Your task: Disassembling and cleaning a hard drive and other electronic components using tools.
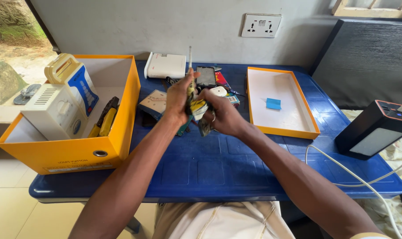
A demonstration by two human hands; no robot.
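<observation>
Okay, your left hand [178, 99] grips a thin metal tool [190, 59] upright; your right hand [223, 116] closes around a yellow-and-dark bundle [198, 109] beside it; both just above the blue worktop [218, 163], right of the yellow box [121, 110]; shallow orange tray [283, 130] farther right.
</observation>
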